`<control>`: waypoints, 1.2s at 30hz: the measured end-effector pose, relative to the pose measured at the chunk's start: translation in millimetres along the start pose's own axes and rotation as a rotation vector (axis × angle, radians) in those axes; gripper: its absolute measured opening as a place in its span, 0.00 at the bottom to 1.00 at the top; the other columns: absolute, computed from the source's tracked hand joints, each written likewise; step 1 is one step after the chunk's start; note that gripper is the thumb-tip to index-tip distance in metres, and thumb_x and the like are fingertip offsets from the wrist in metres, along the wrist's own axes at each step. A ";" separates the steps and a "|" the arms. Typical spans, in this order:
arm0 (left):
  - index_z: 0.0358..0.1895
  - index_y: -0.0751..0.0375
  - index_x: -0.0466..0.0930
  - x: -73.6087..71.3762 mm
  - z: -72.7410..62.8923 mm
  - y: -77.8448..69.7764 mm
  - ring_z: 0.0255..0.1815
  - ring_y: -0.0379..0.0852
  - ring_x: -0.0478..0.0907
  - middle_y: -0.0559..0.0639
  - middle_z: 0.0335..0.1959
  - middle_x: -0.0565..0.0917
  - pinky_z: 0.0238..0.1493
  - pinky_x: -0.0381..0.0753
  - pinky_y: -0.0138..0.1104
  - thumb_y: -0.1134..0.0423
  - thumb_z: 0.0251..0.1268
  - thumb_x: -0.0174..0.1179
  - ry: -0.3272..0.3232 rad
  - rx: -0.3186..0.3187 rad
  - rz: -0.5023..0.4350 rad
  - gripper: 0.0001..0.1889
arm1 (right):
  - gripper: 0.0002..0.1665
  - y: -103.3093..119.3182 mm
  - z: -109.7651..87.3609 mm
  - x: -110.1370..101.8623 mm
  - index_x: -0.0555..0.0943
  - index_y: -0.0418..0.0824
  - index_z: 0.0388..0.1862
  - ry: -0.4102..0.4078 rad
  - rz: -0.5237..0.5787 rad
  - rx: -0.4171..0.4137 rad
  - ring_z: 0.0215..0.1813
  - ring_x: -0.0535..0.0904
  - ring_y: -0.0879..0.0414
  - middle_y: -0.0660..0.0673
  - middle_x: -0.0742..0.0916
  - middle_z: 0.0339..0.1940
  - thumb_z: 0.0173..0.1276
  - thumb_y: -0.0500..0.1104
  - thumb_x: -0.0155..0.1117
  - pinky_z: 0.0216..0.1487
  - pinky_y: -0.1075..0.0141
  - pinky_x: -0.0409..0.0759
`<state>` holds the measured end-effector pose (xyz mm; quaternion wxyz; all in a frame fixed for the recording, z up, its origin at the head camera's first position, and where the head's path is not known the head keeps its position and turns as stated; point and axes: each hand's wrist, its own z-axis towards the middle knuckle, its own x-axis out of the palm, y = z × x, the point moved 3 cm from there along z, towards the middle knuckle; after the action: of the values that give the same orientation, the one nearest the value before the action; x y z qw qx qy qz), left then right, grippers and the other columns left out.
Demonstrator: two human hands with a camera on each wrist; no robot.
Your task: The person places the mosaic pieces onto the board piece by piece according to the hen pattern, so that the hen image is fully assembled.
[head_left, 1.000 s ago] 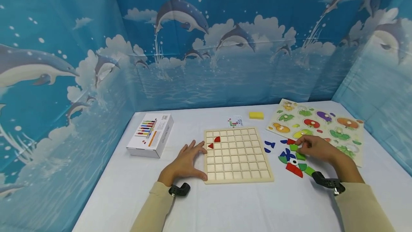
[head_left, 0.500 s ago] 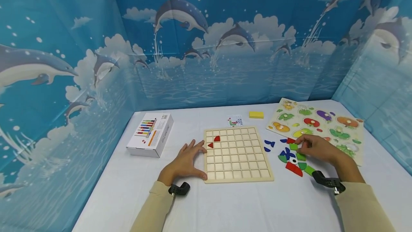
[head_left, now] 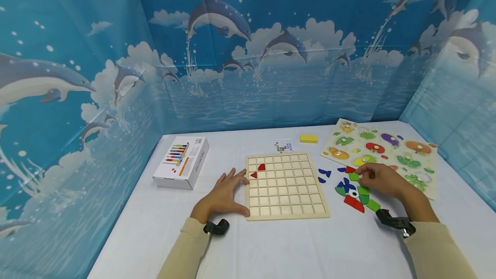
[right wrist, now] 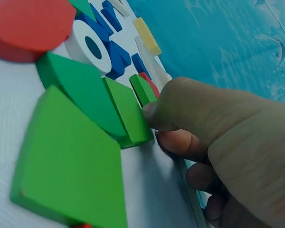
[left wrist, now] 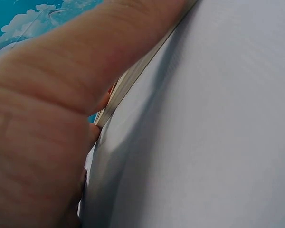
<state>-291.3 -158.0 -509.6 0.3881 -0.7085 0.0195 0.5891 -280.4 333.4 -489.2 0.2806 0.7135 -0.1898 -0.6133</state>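
My left hand [head_left: 225, 195] is spread at the left side of a wooden grid board [head_left: 271, 218], with fingertips and thumb resting along its edge. Two red pieces, a quarter-round [head_left: 261, 167] and a triangle [head_left: 253, 175], lie on the board. My right hand [head_left: 381, 178] is among loose coloured blocks, fingers bent. In the right wrist view its thumb tip overlaps a small green block [right wrist: 141, 88] and is close to a larger green block [right wrist: 128, 111]; whether it pinches anything is hidden. A green square [right wrist: 69, 164] lies nearest that camera.
A vegetable puzzle board [head_left: 360, 141] lies behind my right hand. Past the grid board are a patterned card [head_left: 283, 145] and a yellow block [head_left: 308, 138]. A white box [head_left: 181, 162] sits left. Blue pieces [head_left: 324, 173] and a red piece [head_left: 354, 203] lie right of the grid.
Beside my right hand, one green block has shifted slightly towards the near side, and more of the nearest green square shows. My left hand and the grid board stay put.
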 end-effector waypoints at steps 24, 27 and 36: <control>0.62 0.40 0.70 0.2 1.3 1.7 0.82 0.52 0.38 0.42 0.82 0.53 0.78 0.35 0.50 0.27 0.33 0.77 0.008 -0.011 0.011 0.48 | 0.17 16.0 2.1 -8.6 0.81 0.35 0.48 -0.066 -0.055 -0.037 0.38 0.73 0.50 0.48 0.78 0.31 0.62 0.40 0.72 0.31 0.66 0.74; 0.62 0.40 0.70 -0.5 1.8 2.8 0.82 0.52 0.39 0.42 0.82 0.53 0.78 0.35 0.50 0.27 0.32 0.77 0.005 -0.008 0.009 0.48 | 0.17 9.3 0.6 -6.4 0.81 0.36 0.47 -0.052 -0.057 -0.014 0.38 0.73 0.50 0.48 0.77 0.31 0.62 0.41 0.72 0.32 0.65 0.74; 0.62 0.41 0.71 0.0 2.0 0.9 0.82 0.53 0.38 0.43 0.82 0.53 0.78 0.35 0.50 0.29 0.33 0.78 0.013 -0.008 0.005 0.48 | 0.13 1.5 1.7 -3.4 0.81 0.38 0.45 -0.049 -0.076 0.007 0.38 0.73 0.50 0.48 0.77 0.29 0.62 0.39 0.70 0.35 0.62 0.73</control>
<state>-293.3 -157.5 -510.0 0.3834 -0.7138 0.0215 0.5856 -282.5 334.1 -485.8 0.2501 0.7060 -0.1715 -0.6400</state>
